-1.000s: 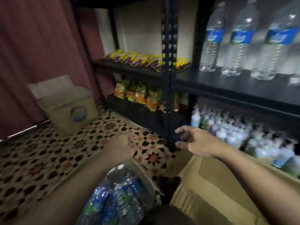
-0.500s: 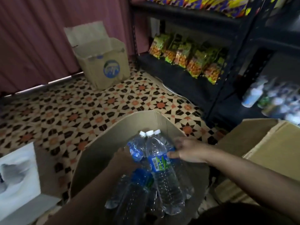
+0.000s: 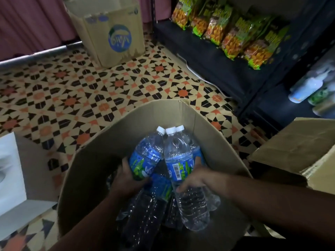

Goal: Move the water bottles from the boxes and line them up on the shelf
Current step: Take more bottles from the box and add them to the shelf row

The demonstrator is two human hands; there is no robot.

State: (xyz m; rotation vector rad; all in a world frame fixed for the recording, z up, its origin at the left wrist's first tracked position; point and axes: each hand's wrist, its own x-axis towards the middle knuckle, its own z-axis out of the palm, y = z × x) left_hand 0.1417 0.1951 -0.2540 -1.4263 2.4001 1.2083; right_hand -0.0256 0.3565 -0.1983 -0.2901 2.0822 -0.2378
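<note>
An open cardboard box (image 3: 183, 113) stands on the tiled floor below me with several clear water bottles inside, white caps and blue labels. My left hand (image 3: 126, 180) grips the left bottle (image 3: 146, 156) around its label. Around the middle of the right bottle (image 3: 179, 160), my right hand (image 3: 201, 178) has its fingers curled. A third bottle leans just behind the right one. More bottles lie dark and partly hidden at the box bottom. The black shelf unit (image 3: 213, 64) stands at the upper right.
Orange-and-green snack bags (image 3: 233, 33) fill the low shelf. Small bottles (image 3: 306, 87) sit on the bottom shelf at right. Another printed carton (image 3: 112, 37) stands by the red curtain. A second cardboard box (image 3: 297, 145) is at right, a white object (image 3: 9, 171) at left.
My view dropped from the shelves to the box. Both hands went down into the box and closed around two bottles, which now stand more upright.
</note>
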